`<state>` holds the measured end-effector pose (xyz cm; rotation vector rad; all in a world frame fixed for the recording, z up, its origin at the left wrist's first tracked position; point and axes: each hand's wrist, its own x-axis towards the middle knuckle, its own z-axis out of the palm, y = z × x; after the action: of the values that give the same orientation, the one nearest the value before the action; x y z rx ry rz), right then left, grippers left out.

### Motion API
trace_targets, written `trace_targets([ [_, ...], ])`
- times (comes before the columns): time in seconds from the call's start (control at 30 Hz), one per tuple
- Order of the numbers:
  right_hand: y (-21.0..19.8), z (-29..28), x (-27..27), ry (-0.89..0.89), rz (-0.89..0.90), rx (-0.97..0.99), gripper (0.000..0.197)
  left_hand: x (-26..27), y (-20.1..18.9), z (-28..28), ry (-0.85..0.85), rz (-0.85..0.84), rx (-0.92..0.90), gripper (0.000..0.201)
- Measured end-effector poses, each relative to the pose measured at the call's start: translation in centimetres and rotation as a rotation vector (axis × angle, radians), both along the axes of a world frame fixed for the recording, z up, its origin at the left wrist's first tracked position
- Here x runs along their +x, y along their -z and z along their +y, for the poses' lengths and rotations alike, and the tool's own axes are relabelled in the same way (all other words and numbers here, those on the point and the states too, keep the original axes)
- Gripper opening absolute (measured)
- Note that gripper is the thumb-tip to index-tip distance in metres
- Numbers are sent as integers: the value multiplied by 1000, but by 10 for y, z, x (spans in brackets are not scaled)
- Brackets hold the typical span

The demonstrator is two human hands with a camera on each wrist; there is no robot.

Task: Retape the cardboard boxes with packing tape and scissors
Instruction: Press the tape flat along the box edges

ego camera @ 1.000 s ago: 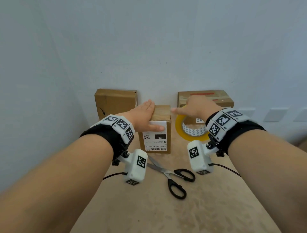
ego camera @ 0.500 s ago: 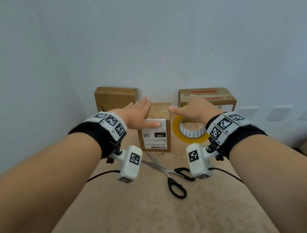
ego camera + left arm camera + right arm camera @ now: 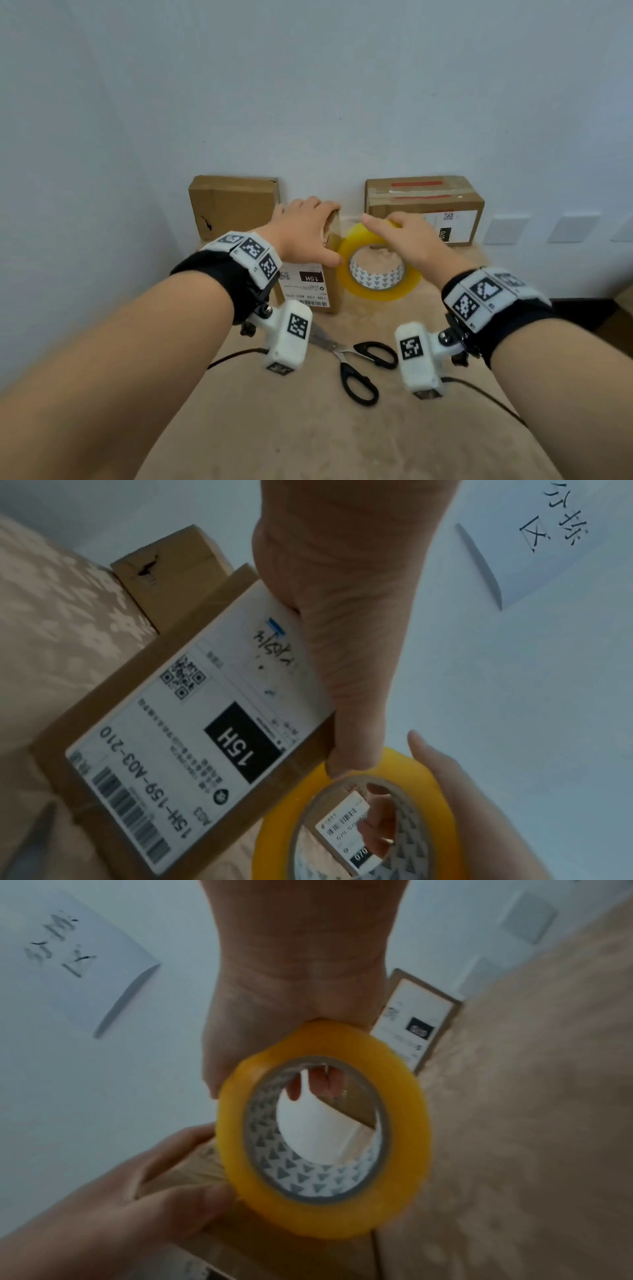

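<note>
A small cardboard box [image 3: 308, 291] with a white "15H" label stands on the tan table [image 3: 308, 438]. My left hand [image 3: 308, 233] grips its top, fingers curled over the far edge and thumb on the front. The wrist views show the same box [image 3: 205, 723] and left hand [image 3: 120, 1204]. Just right of the box, the yellow packing tape roll [image 3: 376, 294] stands tilted on its edge. My right hand [image 3: 404, 236] holds the roll [image 3: 404, 1123] at its top, with fingers behind it showing through the core. Black-handled scissors [image 3: 339, 349] lie open nearer to me, between my wrists.
Two more cardboard boxes stand against the wall: a plain one [image 3: 233, 205] at back left and one with red-striped tape [image 3: 424, 202] at back right. White walls close off the left and the far side. A sheet of paper [image 3: 85, 961] with handwriting hangs on the wall.
My left fingers went from lying flat on the box top to curling over its far edge. My right hand has closed on the top of the tape roll, which now sits close beside the box.
</note>
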<state>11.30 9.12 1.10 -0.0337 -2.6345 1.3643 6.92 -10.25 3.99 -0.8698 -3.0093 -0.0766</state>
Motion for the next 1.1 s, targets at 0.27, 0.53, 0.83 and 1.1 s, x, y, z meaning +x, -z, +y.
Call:
trace_targets([
  [0.27, 8, 14, 29, 134, 26, -487, 70, 3, -7, 14, 8, 84, 101, 92],
  [0.53, -63, 0, 8, 221, 235, -117, 60, 9, 36, 11, -127, -132, 969, 92],
  [0.83, -69, -78, -21, 60, 122, 138, 91, 4, 52, -51, -72, 64, 504, 88],
  [1.1, -66, -108, -40, 41, 131, 256, 69, -3, 71, -63, -219, -116, 366, 106],
])
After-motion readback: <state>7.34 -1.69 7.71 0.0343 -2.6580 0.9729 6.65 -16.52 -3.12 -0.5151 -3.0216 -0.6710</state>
